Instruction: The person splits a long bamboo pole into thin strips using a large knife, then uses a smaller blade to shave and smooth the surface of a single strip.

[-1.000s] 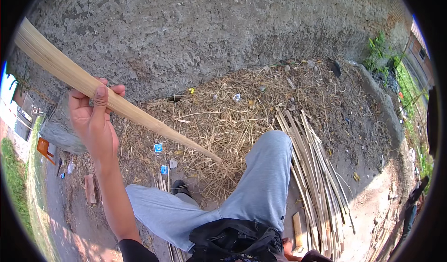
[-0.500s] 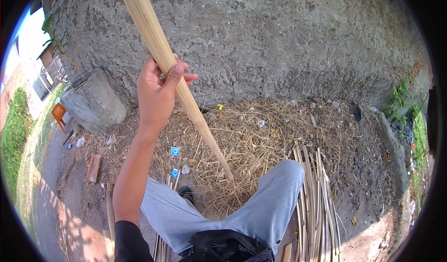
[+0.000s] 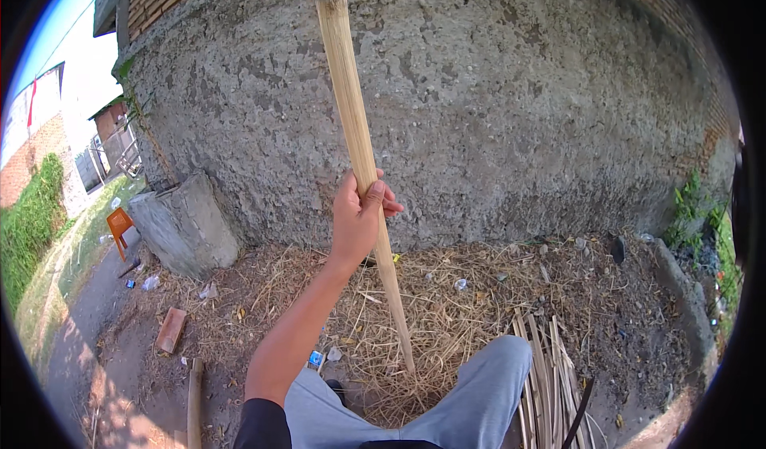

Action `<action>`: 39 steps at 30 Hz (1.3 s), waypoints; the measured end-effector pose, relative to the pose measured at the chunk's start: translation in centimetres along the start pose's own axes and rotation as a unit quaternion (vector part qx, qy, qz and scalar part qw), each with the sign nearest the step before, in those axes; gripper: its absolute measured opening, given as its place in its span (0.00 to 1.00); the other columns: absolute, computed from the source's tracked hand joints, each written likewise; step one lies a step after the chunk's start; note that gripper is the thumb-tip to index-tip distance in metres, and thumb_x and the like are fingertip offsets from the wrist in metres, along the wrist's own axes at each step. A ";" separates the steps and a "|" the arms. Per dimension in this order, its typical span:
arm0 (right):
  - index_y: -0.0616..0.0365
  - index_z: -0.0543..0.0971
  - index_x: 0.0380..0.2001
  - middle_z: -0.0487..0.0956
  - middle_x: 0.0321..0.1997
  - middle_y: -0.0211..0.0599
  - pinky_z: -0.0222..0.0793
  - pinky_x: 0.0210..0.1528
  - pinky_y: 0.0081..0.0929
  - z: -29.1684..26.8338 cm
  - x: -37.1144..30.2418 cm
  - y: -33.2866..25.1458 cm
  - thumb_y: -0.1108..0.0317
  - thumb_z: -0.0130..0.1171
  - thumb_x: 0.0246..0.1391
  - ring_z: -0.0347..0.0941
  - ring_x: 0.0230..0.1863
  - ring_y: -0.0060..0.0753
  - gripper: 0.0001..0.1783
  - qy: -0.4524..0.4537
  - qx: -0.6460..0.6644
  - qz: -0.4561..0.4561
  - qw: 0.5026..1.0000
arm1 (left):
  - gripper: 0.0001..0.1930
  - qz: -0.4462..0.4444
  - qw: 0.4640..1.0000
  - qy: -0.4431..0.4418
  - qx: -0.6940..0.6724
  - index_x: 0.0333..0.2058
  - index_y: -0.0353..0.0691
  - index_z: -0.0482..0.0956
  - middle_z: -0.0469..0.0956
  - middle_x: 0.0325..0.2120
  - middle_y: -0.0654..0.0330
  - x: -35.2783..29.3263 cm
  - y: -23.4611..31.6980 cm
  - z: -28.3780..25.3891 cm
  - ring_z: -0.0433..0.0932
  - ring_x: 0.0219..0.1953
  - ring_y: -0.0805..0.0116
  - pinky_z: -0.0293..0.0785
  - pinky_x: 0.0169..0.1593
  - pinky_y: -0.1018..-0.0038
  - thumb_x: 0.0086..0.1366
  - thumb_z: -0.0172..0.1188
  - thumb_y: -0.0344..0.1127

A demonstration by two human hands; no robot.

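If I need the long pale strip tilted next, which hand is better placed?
Probably the left hand: it holds the strip about midway, thumb on the near face, narrow end pointing down toward the dry straw-like litter. The right hand is out of view.

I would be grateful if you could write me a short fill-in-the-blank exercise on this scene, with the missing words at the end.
1. The person's ____ hand grips the long pale strip.
2. The strip's narrower-looking end points ____, toward the dry straw-like scraps.
3. The small chair at the far left is coloured ____.
4. The bunch of thin strips lies beside the person's ____ knee.

Missing words: left; downward; orange; right.
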State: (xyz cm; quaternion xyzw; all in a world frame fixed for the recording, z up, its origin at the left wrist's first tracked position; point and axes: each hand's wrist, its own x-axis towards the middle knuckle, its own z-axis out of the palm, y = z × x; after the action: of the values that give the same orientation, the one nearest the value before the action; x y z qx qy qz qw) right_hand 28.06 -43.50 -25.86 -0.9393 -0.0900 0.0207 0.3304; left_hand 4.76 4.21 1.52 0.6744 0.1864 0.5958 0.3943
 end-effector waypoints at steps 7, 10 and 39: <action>0.70 0.76 0.43 0.70 0.15 0.28 0.59 0.14 0.16 -10.3 3.3 -27.7 0.66 0.38 0.70 0.66 0.12 0.14 0.19 -0.090 0.376 -0.408 0.827 | 0.10 0.015 0.998 0.050 -0.039 0.44 0.37 0.68 0.68 0.25 0.67 -1.5 -0.5 3.3 0.65 0.22 0.80 0.66 0.25 0.80 0.75 0.49 0.38; 0.67 0.77 0.41 0.73 0.20 0.27 0.59 0.12 0.16 -14.1 0.0 -40.6 0.62 0.42 0.71 0.67 0.14 0.13 0.19 -0.242 0.456 -0.447 0.730 | 0.10 0.039 0.993 0.114 0.011 0.43 0.38 0.69 0.68 0.26 0.66 -1.9 -1.6 2.0 0.65 0.22 0.81 0.65 0.25 0.81 0.75 0.49 0.39; 0.69 0.79 0.36 0.66 0.11 0.27 0.68 0.15 0.30 -19.2 -3.5 -55.2 0.61 0.42 0.68 0.65 0.10 0.23 0.22 -0.120 0.251 -0.587 0.761 | 0.09 0.036 0.997 0.074 -0.010 0.43 0.37 0.67 0.67 0.26 0.67 -2.1 -1.3 4.6 0.63 0.22 0.82 0.62 0.24 0.83 0.74 0.51 0.36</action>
State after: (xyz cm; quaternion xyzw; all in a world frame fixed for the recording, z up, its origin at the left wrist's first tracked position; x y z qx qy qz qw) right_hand 17.91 -13.75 23.55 -0.5762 -0.6537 -0.0431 0.4886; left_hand 8.95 2.08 -0.77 0.6309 0.1848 0.6594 0.3647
